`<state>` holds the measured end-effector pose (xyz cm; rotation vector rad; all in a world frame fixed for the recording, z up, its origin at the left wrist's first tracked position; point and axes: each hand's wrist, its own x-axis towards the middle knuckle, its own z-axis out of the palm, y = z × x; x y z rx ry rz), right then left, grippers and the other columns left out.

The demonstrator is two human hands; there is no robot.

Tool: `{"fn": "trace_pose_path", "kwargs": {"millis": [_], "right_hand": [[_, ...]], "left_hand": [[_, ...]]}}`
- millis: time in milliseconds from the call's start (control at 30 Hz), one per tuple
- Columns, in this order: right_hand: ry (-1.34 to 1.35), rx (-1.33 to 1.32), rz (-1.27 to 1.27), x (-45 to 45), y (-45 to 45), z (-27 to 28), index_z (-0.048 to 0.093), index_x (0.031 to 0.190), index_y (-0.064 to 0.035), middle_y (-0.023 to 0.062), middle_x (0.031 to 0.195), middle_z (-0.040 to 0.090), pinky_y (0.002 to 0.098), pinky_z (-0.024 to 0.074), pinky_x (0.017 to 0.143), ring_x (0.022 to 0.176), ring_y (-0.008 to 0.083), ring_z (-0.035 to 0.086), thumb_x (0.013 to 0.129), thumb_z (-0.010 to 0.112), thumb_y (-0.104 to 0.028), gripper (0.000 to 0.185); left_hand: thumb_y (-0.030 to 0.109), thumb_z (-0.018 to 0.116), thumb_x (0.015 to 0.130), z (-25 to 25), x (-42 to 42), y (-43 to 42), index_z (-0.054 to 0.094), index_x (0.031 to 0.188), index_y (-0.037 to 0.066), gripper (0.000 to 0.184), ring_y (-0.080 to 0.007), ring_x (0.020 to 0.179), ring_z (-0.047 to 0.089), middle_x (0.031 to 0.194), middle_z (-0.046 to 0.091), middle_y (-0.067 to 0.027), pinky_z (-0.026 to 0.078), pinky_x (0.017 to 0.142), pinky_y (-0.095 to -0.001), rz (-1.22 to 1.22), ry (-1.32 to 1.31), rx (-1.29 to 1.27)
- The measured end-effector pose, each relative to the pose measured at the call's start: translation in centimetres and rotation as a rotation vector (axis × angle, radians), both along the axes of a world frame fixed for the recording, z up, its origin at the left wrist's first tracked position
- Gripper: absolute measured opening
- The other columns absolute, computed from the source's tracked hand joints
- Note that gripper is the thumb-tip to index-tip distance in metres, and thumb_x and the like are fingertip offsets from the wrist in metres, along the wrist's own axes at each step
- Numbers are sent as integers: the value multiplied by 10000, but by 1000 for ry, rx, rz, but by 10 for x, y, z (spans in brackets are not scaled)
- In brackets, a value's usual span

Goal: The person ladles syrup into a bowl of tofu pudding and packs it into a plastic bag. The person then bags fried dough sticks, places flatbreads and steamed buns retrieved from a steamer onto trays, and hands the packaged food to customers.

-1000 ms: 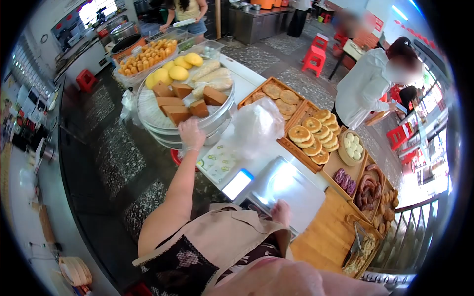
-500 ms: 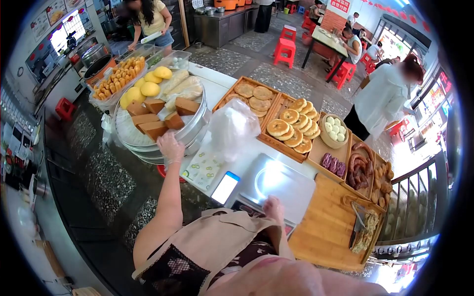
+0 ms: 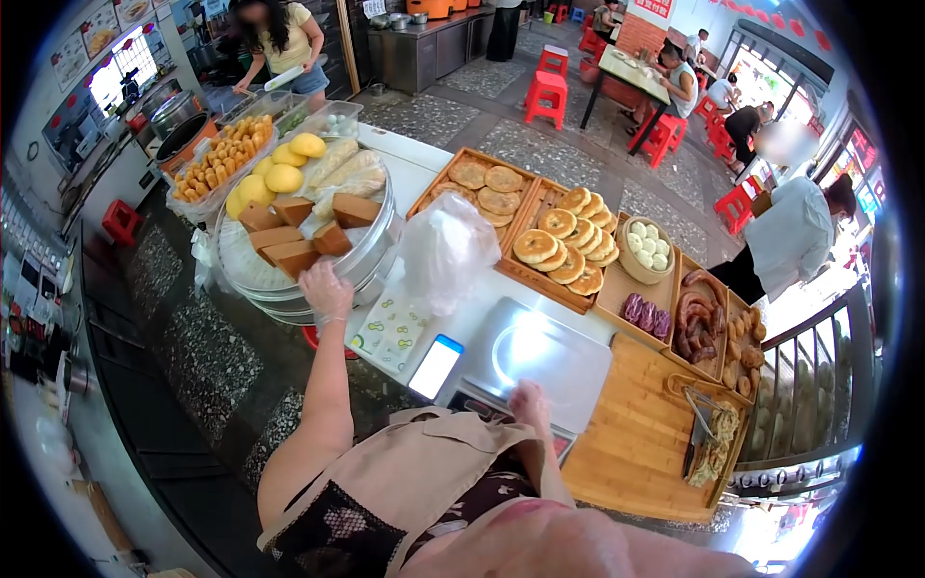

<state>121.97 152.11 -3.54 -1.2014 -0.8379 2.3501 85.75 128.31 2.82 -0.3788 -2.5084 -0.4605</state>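
Observation:
My left hand (image 3: 326, 291), in a clear plastic glove, rests at the near rim of the round steamer tray (image 3: 366, 252). Brown cake pieces (image 3: 292, 258) lie just beyond its fingertips, with yellow buns (image 3: 284, 178) behind them. Whether its fingers hold anything is hidden. My right hand (image 3: 529, 403) is curled at the near edge of the metal scale (image 3: 554, 361); what it holds, if anything, is too small to tell. Between the hands are a lit phone (image 3: 436, 367) and a patterned sheet (image 3: 393, 329). A clump of clear plastic bags (image 3: 448, 246) stands beside the steamer.
Wooden trays hold flat round breads (image 3: 570, 241), white buns (image 3: 647, 247) and sausages (image 3: 700, 323). Tongs (image 3: 701, 414) lie on the wooden board (image 3: 617, 433) at right. One person (image 3: 289, 48) stands behind the counter's far end; another (image 3: 795, 231) bends beyond the trays.
The view has swung, shifting the counter leftward in the frame. The person in white beyond the trays has moved right and bent down. My hands stay near the steamer and scale.

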Motion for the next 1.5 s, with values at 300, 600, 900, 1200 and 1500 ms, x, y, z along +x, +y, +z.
{"fn": "trace_pose_path", "kwargs": {"millis": [300,600,900,1200,1500], "right_hand": [[-29,-6,11,0,2,-4,549,940,-69,52,710,569,236,456,506,551,114,509,855,633,-136,137],[-63,4,4,-2,-1,3,546,948,-62,59,713,566,240,451,512,560,118,508,855,633,-135,147],[-81,14,-9,-3,-5,13,542,949,-65,56,705,559,238,448,507,557,120,510,855,644,-141,158],[-82,27,-1,-3,-8,16,538,956,-62,55,722,555,240,438,515,570,124,509,851,643,-161,178],[-77,30,-5,-2,-8,13,528,948,-70,52,719,550,234,419,505,571,116,503,849,645,-156,176]], "left_hand": [[142,614,683,-6,-2,0,575,1017,43,351,-325,1071,491,1067,579,-154,276,1049,-471,12,48,-12],[138,615,682,-7,-3,-1,555,1025,41,362,-326,1074,489,1080,566,-162,274,1051,-484,8,66,-21],[150,615,672,-10,-5,-2,541,1032,40,383,-331,1073,490,1080,564,-165,276,1054,-486,-2,62,-17],[151,608,683,-11,-6,-1,553,1044,35,383,-321,1097,490,1106,569,-166,264,1066,-486,1,29,-13],[146,608,685,-9,-4,-1,561,1043,32,379,-316,1091,498,1107,574,-162,260,1072,-487,4,46,-19]]}}
